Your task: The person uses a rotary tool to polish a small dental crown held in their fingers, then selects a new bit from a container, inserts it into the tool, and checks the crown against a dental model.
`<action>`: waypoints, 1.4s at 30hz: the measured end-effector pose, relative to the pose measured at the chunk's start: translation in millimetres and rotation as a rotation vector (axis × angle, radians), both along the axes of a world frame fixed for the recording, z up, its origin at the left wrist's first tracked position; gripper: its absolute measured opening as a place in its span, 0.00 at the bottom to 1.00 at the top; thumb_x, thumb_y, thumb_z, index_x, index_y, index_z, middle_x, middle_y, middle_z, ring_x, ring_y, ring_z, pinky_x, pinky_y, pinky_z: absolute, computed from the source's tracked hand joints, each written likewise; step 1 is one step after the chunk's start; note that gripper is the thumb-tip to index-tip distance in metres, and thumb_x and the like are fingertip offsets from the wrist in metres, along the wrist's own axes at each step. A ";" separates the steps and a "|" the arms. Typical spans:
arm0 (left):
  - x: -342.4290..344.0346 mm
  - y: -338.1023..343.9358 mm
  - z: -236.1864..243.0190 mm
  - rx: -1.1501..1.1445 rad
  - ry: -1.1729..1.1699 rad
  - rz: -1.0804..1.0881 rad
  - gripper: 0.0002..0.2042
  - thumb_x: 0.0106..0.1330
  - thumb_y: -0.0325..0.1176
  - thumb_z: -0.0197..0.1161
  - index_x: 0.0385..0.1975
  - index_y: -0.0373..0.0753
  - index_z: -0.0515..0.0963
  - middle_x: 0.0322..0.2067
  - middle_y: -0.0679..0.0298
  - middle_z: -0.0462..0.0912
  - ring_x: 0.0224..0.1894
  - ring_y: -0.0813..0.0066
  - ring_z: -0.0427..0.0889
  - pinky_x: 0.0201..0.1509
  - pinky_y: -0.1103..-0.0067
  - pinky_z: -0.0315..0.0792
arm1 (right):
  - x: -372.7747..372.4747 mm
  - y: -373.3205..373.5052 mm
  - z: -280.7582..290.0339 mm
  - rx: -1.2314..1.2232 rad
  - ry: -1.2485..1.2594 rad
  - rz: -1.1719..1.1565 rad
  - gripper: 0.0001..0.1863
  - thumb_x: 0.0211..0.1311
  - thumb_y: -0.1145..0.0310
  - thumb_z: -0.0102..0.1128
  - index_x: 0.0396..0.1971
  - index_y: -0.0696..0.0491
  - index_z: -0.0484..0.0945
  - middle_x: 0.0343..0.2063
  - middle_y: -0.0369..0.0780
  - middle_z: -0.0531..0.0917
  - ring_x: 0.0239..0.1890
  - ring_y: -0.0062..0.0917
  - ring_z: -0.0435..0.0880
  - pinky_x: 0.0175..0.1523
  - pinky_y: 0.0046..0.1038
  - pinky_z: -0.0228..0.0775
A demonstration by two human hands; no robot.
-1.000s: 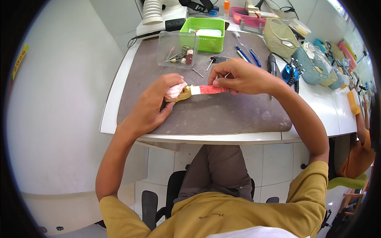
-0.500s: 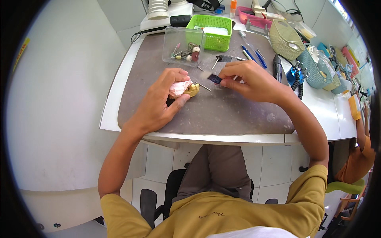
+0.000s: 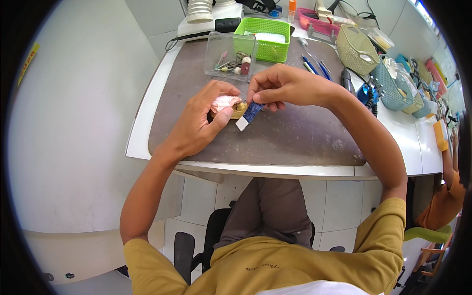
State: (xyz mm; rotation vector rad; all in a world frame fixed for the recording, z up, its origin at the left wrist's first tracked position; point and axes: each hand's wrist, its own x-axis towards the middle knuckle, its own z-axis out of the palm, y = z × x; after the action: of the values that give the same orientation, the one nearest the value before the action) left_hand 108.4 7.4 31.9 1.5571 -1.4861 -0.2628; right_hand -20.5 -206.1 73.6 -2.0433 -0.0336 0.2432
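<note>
My left hand [image 3: 197, 123] is wrapped round a small pink and gold-yellow piece [image 3: 239, 113] that looks like a dental model, its thumb along the near side. Part of the piece is hidden by the fingers. Pinched in my right hand [image 3: 287, 87] is a dark blue strip [image 3: 252, 112] with a white end. It slants down toward me, right beside the gold-yellow part; whether the two touch I cannot tell. Beyond both hands, a clear plastic box [image 3: 216, 46] holds several small rotary bits with white, red and yellowish heads.
A green basket [image 3: 268, 51] stands behind the clear box. Pens [image 3: 323, 69] lie to the right, near a black handpiece [image 3: 345, 78] and a blue holder [image 3: 365, 93]. Beige [image 3: 356, 51] and teal [image 3: 391, 91] baskets line the right side. Another person's orange sleeve [image 3: 437, 209] shows at far right.
My right hand has moved left with the blue strip, from over the mat to beside the dental model. The strip has turned, its white end now pointing toward me. The left hand keeps its grip.
</note>
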 end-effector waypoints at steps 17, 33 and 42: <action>5.0 1.9 -1.3 0.069 0.027 -0.017 0.18 0.65 0.41 0.54 0.50 0.36 0.72 0.46 0.59 0.76 0.51 0.70 0.75 0.58 0.75 0.67 | 12.6 4.4 -16.8 0.229 0.105 -0.206 0.08 0.68 0.65 0.59 0.36 0.54 0.82 0.25 0.29 0.79 0.28 0.09 0.75 0.35 0.13 0.67; 3.0 3.0 1.4 0.069 0.009 -0.012 0.21 0.71 0.46 0.50 0.53 0.35 0.72 0.49 0.59 0.75 0.54 0.68 0.74 0.61 0.75 0.65 | 21.4 0.4 -21.3 0.251 0.121 -0.192 0.10 0.66 0.65 0.60 0.36 0.56 0.85 0.26 0.31 0.80 0.28 0.11 0.74 0.34 0.14 0.67; 4.7 3.8 -0.2 0.076 0.027 -0.014 0.21 0.72 0.46 0.50 0.53 0.36 0.72 0.49 0.59 0.75 0.55 0.69 0.73 0.62 0.75 0.64 | 20.5 7.2 -20.4 0.239 0.097 -0.272 0.09 0.62 0.66 0.61 0.34 0.56 0.85 0.25 0.32 0.80 0.28 0.12 0.74 0.33 0.15 0.67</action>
State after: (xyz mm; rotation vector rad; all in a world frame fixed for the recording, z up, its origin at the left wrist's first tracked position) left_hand 113.1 11.2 31.7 1.5976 -1.4812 -0.3510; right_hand 0.0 -198.8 53.3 -1.7730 0.2622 0.1584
